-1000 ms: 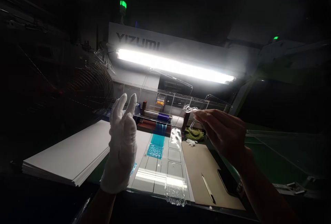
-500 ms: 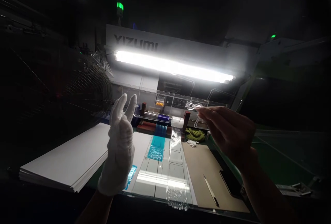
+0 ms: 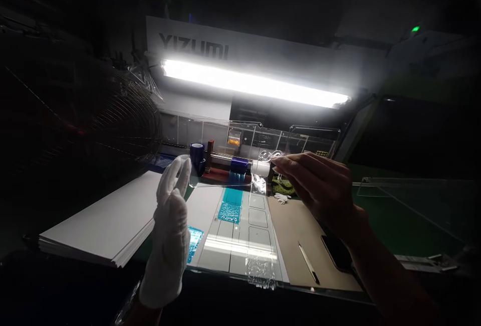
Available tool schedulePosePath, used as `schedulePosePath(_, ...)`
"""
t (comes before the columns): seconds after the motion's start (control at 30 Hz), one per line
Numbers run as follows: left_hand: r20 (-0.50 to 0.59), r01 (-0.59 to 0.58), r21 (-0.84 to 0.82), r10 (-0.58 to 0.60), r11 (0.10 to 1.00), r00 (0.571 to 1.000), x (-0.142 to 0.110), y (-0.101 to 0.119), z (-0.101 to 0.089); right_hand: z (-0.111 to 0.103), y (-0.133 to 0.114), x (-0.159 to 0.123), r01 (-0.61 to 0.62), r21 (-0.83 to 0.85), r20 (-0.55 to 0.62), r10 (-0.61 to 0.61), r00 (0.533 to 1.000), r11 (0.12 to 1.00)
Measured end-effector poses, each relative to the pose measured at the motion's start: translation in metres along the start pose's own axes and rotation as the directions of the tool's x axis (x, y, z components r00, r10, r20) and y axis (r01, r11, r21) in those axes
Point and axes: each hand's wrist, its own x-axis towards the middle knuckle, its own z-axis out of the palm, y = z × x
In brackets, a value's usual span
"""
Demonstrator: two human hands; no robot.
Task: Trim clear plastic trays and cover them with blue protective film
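My left hand (image 3: pixel 171 230), in a white glove, is raised at the left of the bench with its fingers closed at the left edge of a clear plastic panel (image 3: pixel 214 178). The panel is see-through, so its outline is only partly visible. My bare right hand (image 3: pixel 319 190) is raised at the right, thumb and fingertips pinching a clear looped plastic piece (image 3: pixel 266 156). Whether this piece joins the panel cannot be made out. Behind and below are a blue film roll (image 3: pixel 239 165) and a white roll (image 3: pixel 260 167) on a stand.
A stack of white sheets (image 3: pixel 101 215) lies at left, beside a large fan (image 3: pixel 124 110). Blue film (image 3: pixel 230 212) and clear film (image 3: pixel 260 266) lie on the bench. Tweezers (image 3: pixel 308 263) and a phone (image 3: pixel 335 253) rest on brown board (image 3: pixel 281 225). A lit tube lamp (image 3: pixel 255 84) hangs above.
My right hand has moved a little left with the looped piece. My left hand is slightly lower, and the clear panel's outline shows more plainly. The view has shifted slightly.
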Motion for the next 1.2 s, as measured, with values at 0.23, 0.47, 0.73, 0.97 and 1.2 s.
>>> schedulePosePath(0.23, 0.106, -0.011, 0.256, -0.017, 0.967, 0.994, -0.015, -0.012, -0.008, 0.000, 0.002, -0.012, 0.018, -0.015, 0.084, -0.017, 0.996, 1.000)
schedulePosePath(0.47, 0.383, -0.451, 0.744, 0.239, 0.493, 0.892, -0.026, -0.046, -0.022, 0.032, -0.025, -0.064, 0.041, 0.145, 0.363, -0.092, 0.927, 0.989)
schedulePosePath(0.73, 0.709, -0.695, 0.701, -0.053, 0.162, 0.703, -0.052, -0.081, -0.012, 0.058, -0.063, -0.101, -0.029, 0.297, 0.518, -0.136, 0.844, 0.954)
schedulePosePath(0.97, 0.644, -0.642, 0.761, -0.232, 0.094, 0.729, -0.072, -0.085, -0.014, 0.061, -0.076, -0.108, -0.074, 0.334, 0.515, -0.116, 0.850, 0.940)
schedulePosePath(1.2, 0.597, -0.558, 0.795, -0.150, 0.236, 0.788, -0.089, -0.096, -0.022, 0.068, -0.091, -0.114, -0.156, 0.352, 0.536, -0.063, 0.842, 0.923)
